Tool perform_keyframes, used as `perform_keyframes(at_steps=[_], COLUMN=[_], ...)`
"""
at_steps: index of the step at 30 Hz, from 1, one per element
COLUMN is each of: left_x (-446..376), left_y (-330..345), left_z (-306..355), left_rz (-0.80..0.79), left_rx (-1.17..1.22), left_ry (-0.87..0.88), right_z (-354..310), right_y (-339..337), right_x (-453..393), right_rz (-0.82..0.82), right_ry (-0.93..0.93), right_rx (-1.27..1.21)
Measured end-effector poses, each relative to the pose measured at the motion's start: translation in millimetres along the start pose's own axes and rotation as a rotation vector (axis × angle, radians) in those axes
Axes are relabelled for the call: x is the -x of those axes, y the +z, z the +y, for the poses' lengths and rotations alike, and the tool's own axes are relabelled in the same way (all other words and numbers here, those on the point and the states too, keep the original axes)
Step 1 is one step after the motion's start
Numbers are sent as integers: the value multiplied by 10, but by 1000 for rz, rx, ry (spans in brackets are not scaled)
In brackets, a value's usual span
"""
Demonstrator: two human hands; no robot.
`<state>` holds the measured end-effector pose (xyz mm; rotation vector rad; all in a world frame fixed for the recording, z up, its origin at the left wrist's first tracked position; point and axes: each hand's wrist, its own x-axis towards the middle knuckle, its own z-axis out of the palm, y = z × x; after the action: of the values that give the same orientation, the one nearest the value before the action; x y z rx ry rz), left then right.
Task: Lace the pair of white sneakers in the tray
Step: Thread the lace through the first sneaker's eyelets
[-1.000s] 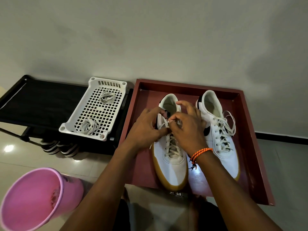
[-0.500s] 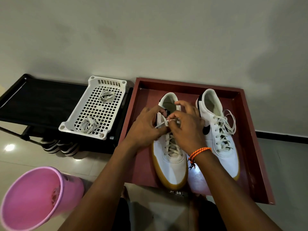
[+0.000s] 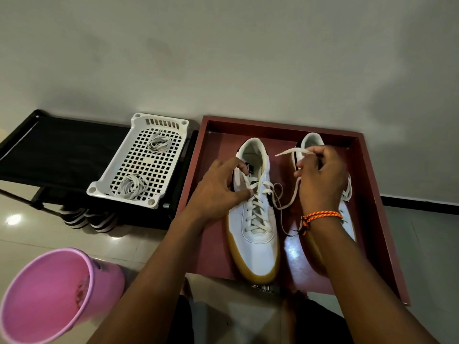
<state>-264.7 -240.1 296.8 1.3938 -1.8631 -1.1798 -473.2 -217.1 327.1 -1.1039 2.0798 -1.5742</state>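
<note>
Two white sneakers with tan soles stand in a dark red tray [image 3: 370,184]. The left sneaker [image 3: 257,242] has its lace crossed through most eyelets. My left hand [image 3: 221,188] pinches the lace at the shoe's upper left eyelets. My right hand [image 3: 320,175] is raised over the right sneaker [image 3: 310,141] and grips the free lace end [image 3: 289,152], which runs in a slack loop back to the left shoe's right side. The right sneaker is mostly hidden behind my right hand and forearm.
A white perforated basket [image 3: 141,157] with two coiled spare laces sits on a black rack [image 3: 57,147] left of the tray. A pink bucket [image 3: 49,296] stands at the lower left on the tiled floor. A wall rises right behind the tray.
My right hand has pulled away from the left shoe to the right and up, drawing the lace end out through an eyelet. My left hand stays at the shoe's eyelets.
</note>
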Motion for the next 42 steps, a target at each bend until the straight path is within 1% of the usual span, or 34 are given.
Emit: perform_keyframes(at_steps=[3,5,6,8,9,10,12,14,16,18,20,22,26,28,31,33,34,35,37,39,42], left_x=[15,19,20,17,11,8,-4,-14,-23,-43,-60,-60,-56,-69,-56,-44,-43,-39,-52,-36,-9], left_y=[19,33,44,84,112,139,183,225,253,262,267,266,256,216,166,165,170,172,190,198,250], left_z=[30,51,59,60,48,44,43,66,76,55,32,35,105,122,140,167,180,199,181,160,116], left_rz=[11,34,46,58,59,55,46,49,53,62,82,118,137,156,228,291,323,351,353,290,198], left_rx=[-107,-142,-136,-141,-165,-190,-222,-231,-195,-153,-135,-145,-122,15,271,321,317,277,190,92,-163], left_ry=[61,104,114,117,120,125,146,160,139,126,145,176,160,124,-1,-46,-39,2,84,113,155], right_z=[-42,-20,27,121,153,169,151,120,106,102,129,171,221,244,281,293,293,295,292,302,302], right_y=[-65,-68,-65,-74,-80,-86,-95,-95,-93,-87,-78,-71,-75,-72,-61,-52,-51,-50,-56,-63,-70], right_x=[2,17,20,51,79,109,161,179,178,192,216,237,205,181,165,171,174,177,173,150,122], right_rz=[95,53,-23,-242,-322,-370,-420,-480,-515,-588,-691,-754,-750,-737,-744,-742,-739,-733,-717,-712,-715], right_ry=[-61,-111,-124,-141,-173,-222,-317,-370,-403,-370,-288,-271,-291,-280,-252,-250,-253,-256,-244,-236,-231], right_rx=[17,98,198,459,554,592,512,413,396,374,360,399,371,336,282,271,270,267,248,230,244])
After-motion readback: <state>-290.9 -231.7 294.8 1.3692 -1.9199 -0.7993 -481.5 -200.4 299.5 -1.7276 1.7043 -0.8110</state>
